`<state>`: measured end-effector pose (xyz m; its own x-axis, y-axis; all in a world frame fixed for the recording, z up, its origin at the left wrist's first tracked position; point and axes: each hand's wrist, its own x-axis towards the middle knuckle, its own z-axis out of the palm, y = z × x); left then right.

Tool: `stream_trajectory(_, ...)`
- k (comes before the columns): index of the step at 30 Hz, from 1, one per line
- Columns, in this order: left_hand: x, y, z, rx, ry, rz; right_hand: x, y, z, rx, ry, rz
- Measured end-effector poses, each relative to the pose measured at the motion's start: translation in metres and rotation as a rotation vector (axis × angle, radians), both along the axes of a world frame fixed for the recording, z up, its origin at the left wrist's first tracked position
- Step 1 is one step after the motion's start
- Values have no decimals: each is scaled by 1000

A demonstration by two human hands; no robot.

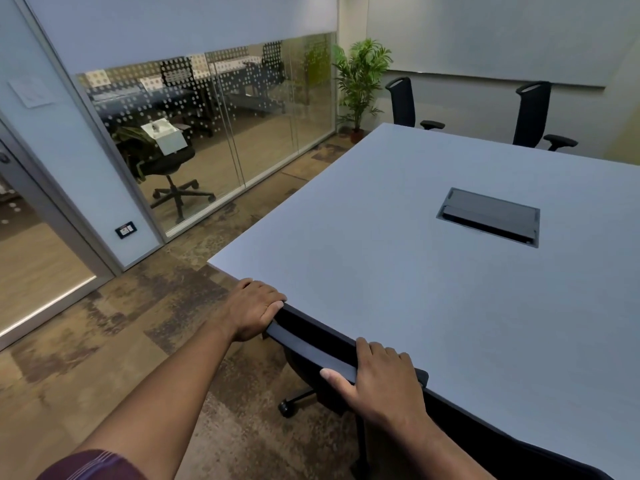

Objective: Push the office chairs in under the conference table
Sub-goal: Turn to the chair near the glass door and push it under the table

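Head view: both hands, left (252, 311) and right (375, 377), close their grip on the chair back (311, 344), tucked against the table (398, 271) edge.

A green leafy potted plant (360, 81) stands in the far corner beside a dotted frosted glass partition wall (221, 112). A small black wall socket plate (126, 230) sits low on the pale panel, above mottled brown carpet flooring (145, 327).

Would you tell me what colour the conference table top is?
The table top is plain pale grey; the head view shows it.
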<state>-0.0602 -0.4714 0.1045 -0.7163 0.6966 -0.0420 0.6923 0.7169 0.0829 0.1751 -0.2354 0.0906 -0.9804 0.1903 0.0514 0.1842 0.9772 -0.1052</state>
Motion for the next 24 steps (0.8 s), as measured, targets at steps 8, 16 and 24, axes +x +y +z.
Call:
stream_trajectory(8,-18,3,0,5,5,-43,-8,-5,0,-20,8,-47)
stream_trajectory(16,-22,2,-1,32,28,-62,-11,-8,2,-16,-1,-66)
stream_trajectory(24,-6,-8,-2,191,-21,123,-26,-12,7,-80,35,-72)
